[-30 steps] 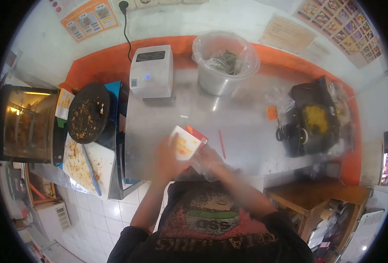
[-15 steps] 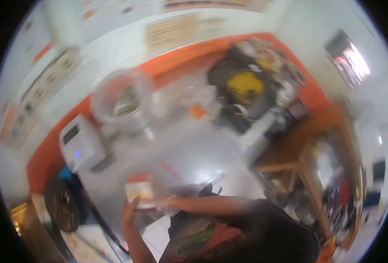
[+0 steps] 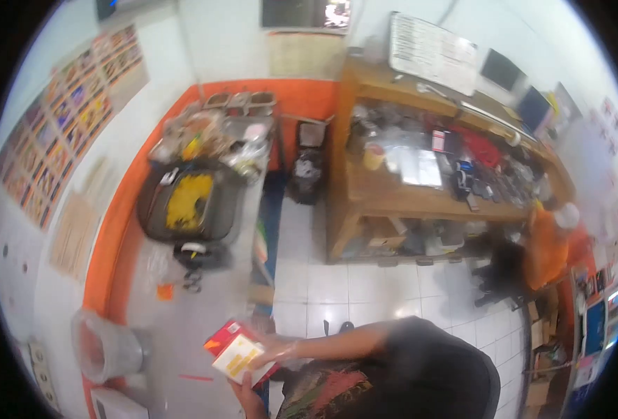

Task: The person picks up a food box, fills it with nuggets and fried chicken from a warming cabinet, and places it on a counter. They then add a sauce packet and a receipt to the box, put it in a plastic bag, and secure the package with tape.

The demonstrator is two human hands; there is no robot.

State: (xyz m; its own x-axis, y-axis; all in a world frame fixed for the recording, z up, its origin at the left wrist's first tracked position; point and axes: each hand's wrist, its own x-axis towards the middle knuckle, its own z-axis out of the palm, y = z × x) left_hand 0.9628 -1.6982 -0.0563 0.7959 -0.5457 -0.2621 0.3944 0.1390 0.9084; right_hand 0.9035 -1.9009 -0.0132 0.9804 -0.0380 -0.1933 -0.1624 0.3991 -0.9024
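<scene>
In front of my body I hold a flat red-and-white box (image 3: 236,356) with yellow print on its pale face; its lettering is too blurred to read. My left hand (image 3: 244,386) grips the lower edge from below, thumb on the front. My right hand (image 3: 274,349) closes on its right side, with what looks like clear plastic around the wrist. The box is tilted above the edge of the grey table (image 3: 197,325). A red strip (image 3: 195,378) lies on the table near the box.
Along the table stand a clear-lined bucket (image 3: 106,349), scissors (image 3: 193,281), an orange piece (image 3: 165,292) and a dark tray of yellow food (image 3: 188,202). A cluttered wooden bench (image 3: 386,199) stands across the tiled floor (image 3: 379,286). A person in orange (image 3: 546,248) is at the far right.
My view has swung to the right, bringing the wooden bench and the person in orange into sight. Both hands still hold the box, which now shows more of its red side.
</scene>
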